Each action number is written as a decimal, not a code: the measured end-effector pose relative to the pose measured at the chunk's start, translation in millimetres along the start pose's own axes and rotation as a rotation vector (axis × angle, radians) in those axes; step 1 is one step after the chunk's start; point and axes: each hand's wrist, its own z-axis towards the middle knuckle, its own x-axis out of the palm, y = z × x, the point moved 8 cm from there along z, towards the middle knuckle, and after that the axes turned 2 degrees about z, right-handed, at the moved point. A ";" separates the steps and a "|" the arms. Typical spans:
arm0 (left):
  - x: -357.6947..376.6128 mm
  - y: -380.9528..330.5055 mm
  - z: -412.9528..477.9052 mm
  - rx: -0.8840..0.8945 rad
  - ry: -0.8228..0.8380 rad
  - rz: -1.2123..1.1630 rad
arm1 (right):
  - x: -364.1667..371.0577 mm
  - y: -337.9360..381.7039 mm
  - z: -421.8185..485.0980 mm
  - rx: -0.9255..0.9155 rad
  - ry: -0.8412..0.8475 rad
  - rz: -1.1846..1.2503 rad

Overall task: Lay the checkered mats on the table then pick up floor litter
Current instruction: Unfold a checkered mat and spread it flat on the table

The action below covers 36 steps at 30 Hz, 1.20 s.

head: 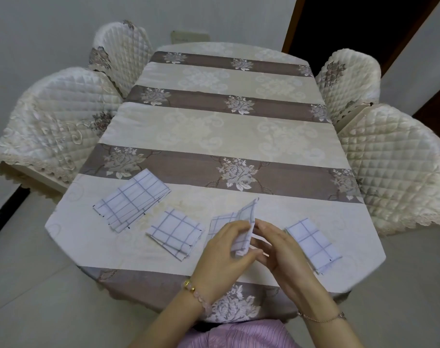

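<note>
Several folded white mats with blue check lines lie along the near edge of the table [226,136]. A larger folded mat [131,199] lies at the left, a smaller one [175,232] beside it, and another [313,243] at the right. Between them my left hand [224,249] and my right hand [279,247] hold a fourth mat [244,229] just above the cloth, its upper flap standing upright. Fingers of both hands pinch its near end.
The table wears a cream and mauve striped floral cloth. Four quilted cream chairs flank it: two at the left [53,126] [118,56], two at the right [399,172] [349,76]. Pale floor tiles [38,297] surround the near end. A dark doorway [359,23] is at the back right.
</note>
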 end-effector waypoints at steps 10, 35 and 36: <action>-9.2 19.2 2.8 -0.193 -0.102 -0.398 | 0.4 -1.9 -3.3 -0.051 -0.090 -0.062; -3.2 139.8 -33.1 -0.753 0.157 -0.726 | -91.0 3.1 43.8 -0.065 -0.344 -0.408; 0.8 144.4 -41.1 -0.757 0.191 -0.686 | -94.9 2.4 46.4 -0.069 -0.362 -0.412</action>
